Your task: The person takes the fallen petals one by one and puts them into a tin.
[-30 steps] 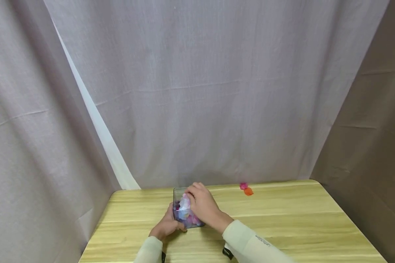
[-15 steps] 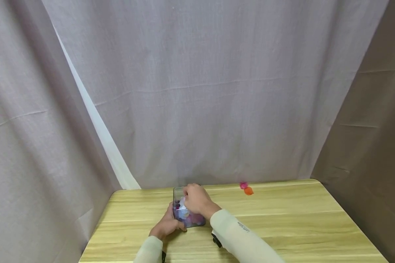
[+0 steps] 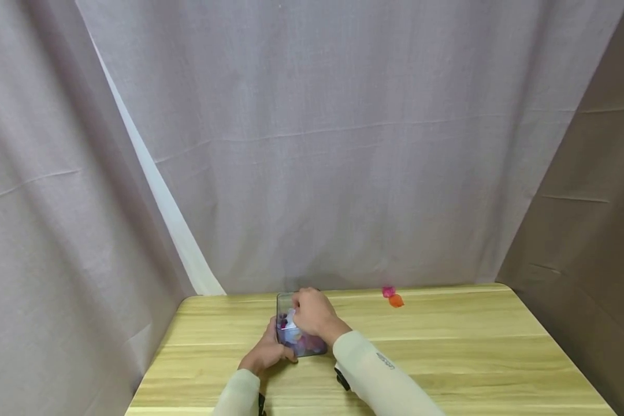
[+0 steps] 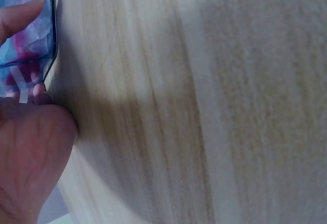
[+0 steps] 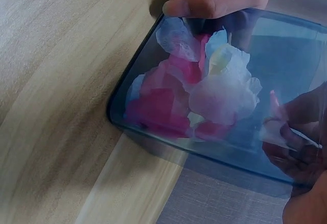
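Observation:
A see-through bluish plastic box [image 5: 245,169] stands tilted toward me near the table's back edge, its mouth facing up. Inside lie several thin artificial petals [image 5: 219,98] in white, pink, magenta and pale blue. My left hand [image 3: 268,350] grips the box from its left side, thumb [image 4: 23,18] across the near wall and fingers behind. From the right, my right hand [image 3: 315,315] reaches into the box with curled fingers. In the right wrist view, these fingers [image 5: 301,114] pinch a whitish-pink petal [image 5: 274,127], partly hidden behind the clear wall.
A magenta petal [image 3: 389,292] and an orange petal [image 3: 396,300] lie on the wooden table [image 3: 447,346] by its back edge, right of the box. Grey curtains [image 3: 343,144] hang close behind the table and along both sides.
My right hand has gone deeper into the box, its wrist and sleeve swinging left; the white petals seen under its fingers are now mostly covered. The left hand keeps its grip.

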`<state>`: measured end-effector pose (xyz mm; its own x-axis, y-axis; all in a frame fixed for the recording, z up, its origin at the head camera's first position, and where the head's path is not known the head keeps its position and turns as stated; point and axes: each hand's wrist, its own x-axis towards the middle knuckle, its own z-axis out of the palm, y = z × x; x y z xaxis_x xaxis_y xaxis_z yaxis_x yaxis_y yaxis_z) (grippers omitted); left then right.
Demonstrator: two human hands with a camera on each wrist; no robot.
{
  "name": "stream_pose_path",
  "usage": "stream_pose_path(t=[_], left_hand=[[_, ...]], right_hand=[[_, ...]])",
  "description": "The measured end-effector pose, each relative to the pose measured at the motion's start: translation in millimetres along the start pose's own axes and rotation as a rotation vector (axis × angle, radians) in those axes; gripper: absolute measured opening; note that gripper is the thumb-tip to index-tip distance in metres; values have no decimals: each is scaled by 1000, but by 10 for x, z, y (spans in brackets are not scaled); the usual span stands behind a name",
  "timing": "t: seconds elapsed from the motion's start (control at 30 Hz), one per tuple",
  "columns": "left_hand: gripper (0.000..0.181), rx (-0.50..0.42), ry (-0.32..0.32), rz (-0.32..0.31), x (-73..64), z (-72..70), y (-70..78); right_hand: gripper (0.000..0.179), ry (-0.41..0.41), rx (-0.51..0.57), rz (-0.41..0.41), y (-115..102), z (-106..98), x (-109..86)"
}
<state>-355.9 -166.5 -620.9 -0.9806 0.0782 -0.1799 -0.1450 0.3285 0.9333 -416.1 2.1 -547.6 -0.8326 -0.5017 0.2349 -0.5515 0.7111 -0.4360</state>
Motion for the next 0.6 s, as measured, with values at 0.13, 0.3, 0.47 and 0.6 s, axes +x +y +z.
stream_pose_path(t=[0.13,0.3,0.47,0.6], left_hand=[[118,5,-6,-5,15,7,-41],[117,18,-14,3,21,25,-64],[119,13,-22,9,-4,19,-30],[118,13,-15,10,-17,4,-21]], right_hand=[[13,-1,-5,-6,-3,-3,-15],[13,3,-20,-3,-2,-11,-36],[13,21,-8,2,-4,-14,-46],[15,33,9,-5,-15,-3,-40]])
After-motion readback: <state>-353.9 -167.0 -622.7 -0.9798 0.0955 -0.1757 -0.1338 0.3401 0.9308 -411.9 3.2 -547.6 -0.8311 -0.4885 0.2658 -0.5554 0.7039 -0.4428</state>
